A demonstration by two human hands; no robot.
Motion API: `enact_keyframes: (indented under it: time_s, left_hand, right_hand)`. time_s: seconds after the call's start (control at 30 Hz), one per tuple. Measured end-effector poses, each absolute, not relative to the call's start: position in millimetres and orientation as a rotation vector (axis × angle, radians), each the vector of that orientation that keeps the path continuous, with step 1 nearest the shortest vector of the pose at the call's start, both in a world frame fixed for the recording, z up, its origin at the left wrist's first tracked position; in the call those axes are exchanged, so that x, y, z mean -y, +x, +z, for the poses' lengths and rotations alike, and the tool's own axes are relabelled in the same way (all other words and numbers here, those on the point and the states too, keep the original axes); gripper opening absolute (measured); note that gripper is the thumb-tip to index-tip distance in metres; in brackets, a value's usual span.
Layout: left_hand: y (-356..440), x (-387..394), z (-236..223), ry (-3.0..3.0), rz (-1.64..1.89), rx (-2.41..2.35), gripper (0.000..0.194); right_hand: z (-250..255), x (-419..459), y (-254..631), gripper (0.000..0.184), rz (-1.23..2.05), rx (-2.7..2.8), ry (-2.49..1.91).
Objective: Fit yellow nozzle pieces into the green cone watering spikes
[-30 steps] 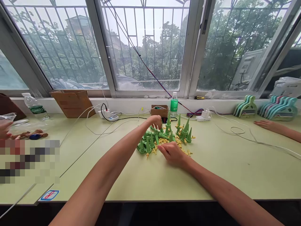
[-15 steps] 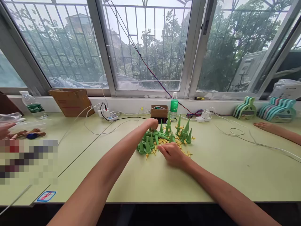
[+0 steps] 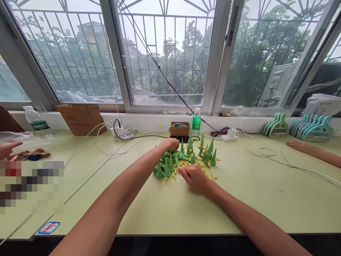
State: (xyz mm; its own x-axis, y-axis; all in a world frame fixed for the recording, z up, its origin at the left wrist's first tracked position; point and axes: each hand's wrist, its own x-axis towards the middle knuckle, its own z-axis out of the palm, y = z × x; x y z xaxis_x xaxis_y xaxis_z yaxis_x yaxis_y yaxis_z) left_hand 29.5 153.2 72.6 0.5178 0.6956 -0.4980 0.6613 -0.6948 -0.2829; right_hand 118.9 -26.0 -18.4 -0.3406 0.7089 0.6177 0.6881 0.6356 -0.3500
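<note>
A heap of green plastic watering spikes (image 3: 166, 168) and small yellow valve pieces (image 3: 213, 177) lies on the table, several spikes standing point up. Over the heap's back left edge, my left hand (image 3: 172, 144) is closed with its fingers curled down; whatever they hold is hidden. My right hand (image 3: 196, 178) rests at the front of the heap, thumb and fingers pinched together. A green spike (image 3: 176, 159) slants point down to those fingertips, and its tip seems to be within the pinch. Standing spikes (image 3: 209, 150) with yellow valves fitted are to the right.
Behind the heap are a small brown box (image 3: 179, 129) and a green-labelled bottle (image 3: 196, 121). White cables and a power strip (image 3: 229, 135) run along the back. Hangers (image 3: 277, 126) and another person's hand (image 3: 295, 145) are at right; another hand (image 3: 7, 148) is at left.
My left hand has lowered from above the heap and moved slightly left, its fingers now turned out of sight. The right hand has stayed in place. The view tilted slightly.
</note>
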Motion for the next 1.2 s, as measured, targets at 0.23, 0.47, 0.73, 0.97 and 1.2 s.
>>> enact_keyframes:
  time_s: [0.23,0.47,0.73,0.97,1.2]
  left_hand:
    - [25.8,-157.6,74.1,-2.761,0.830,1.150,0.027]
    - [21.3,-163.2,90.4,-2.855,0.611,1.083,0.036]
    - [9.4,-144.2,121.3,-2.965,0.359,0.905,0.009]
    - [7.9,-117.4,125.0,-3.086,0.224,0.769,0.008]
    - [3.7,-101.4,129.2,-3.028,-0.174,0.707,0.012]
  right_hand:
    - [-18.7,25.4,118.4,0.047,0.056,2.084,-1.097]
    - [-18.1,25.8,119.3,0.047,0.091,2.078,-1.099]
    - [-16.9,27.4,119.2,0.050,0.075,2.072,-1.135]
    - [-17.1,27.1,120.3,0.052,0.038,2.076,-1.158]
    - [-16.9,27.5,121.7,0.051,0.053,2.071,-1.163]
